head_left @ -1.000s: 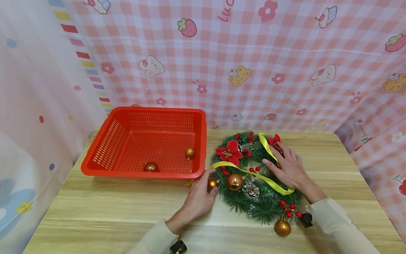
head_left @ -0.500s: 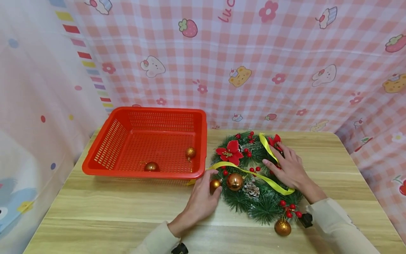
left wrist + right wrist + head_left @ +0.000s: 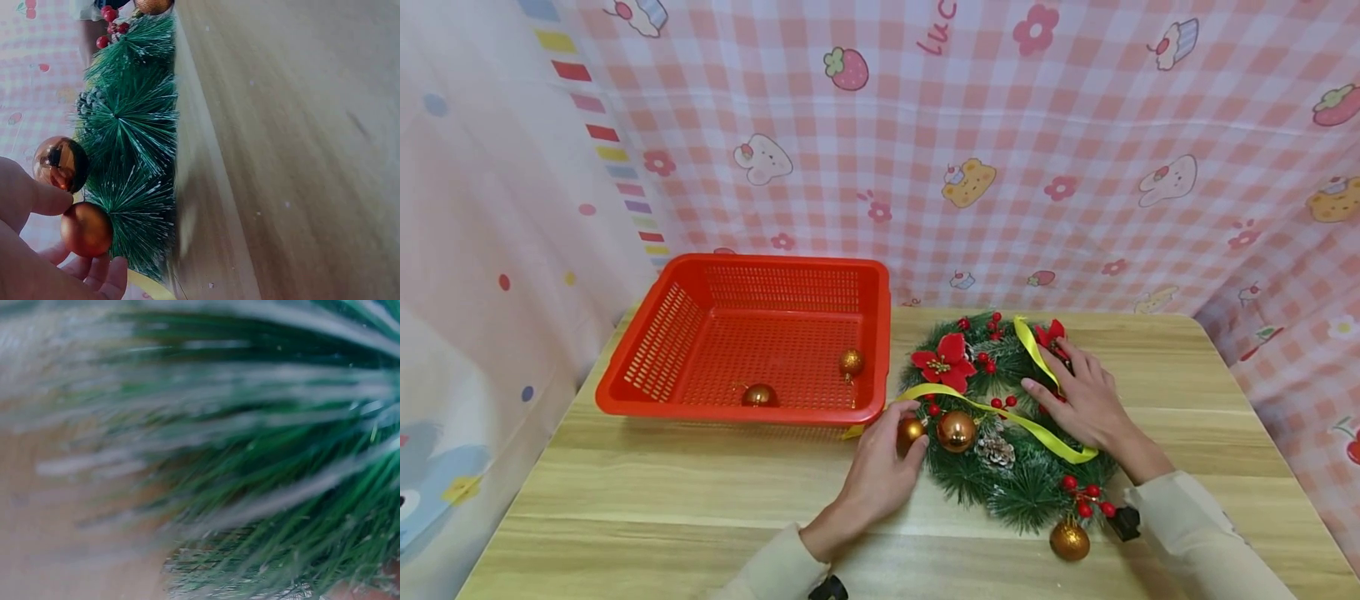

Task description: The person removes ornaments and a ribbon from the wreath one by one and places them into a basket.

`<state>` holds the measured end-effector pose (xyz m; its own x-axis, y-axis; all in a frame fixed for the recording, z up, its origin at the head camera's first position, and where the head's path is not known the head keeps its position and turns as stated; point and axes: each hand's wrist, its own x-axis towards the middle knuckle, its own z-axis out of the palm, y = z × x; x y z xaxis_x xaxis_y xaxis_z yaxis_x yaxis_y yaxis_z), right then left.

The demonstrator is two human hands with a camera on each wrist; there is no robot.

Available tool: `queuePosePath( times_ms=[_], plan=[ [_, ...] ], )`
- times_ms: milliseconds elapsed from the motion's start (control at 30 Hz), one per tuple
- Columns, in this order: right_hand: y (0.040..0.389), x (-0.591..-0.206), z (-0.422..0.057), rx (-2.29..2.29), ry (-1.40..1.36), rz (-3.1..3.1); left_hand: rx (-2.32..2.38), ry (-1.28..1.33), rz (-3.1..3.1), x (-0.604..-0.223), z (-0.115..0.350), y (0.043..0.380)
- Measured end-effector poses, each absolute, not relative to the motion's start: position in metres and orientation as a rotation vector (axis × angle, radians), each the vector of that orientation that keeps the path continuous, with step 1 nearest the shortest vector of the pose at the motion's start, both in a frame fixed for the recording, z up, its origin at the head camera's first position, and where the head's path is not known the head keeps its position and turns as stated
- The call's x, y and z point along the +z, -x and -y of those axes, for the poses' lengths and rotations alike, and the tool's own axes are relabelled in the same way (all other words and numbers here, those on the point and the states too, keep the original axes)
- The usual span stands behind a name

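Gold ball (image 3: 910, 433): my left hand (image 3: 880, 479) is pinching it
Wreath (image 3: 1030, 500): my right hand (image 3: 1084, 408) is resting unclenched
Ribbon (image 3: 1037, 431), basket (image 3: 692, 407): crowding close

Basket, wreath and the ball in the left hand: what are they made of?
Basket: likely plastic, glossy red with molded slots. Wreath: probably plastic needles, thin, frosted with white flecks. Ball in the left hand: satiny coppery coating, soft highlight; material underneath unclear.

cream sleeves (image 3: 1198, 529), black wrist pieces (image 3: 1125, 523)
from afar i see the sleeves plain, creased on the right; the wrist pieces small and blocky; left hand (image 3: 877, 479) and right hand (image 3: 1086, 406) bare.
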<state>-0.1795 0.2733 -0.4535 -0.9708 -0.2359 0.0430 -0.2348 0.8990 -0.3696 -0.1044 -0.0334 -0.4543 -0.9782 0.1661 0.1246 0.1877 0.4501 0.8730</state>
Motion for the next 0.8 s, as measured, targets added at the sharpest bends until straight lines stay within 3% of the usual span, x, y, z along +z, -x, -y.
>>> queuePosePath(
  times_ms=[800],
  plan=[
    [0.1803, -0.455, -0.2736, -0.594, 0.365, -3.047, -1.698, 0.343, 2.531, -0.4512, 0.0236, 0.1057]
  ],
)
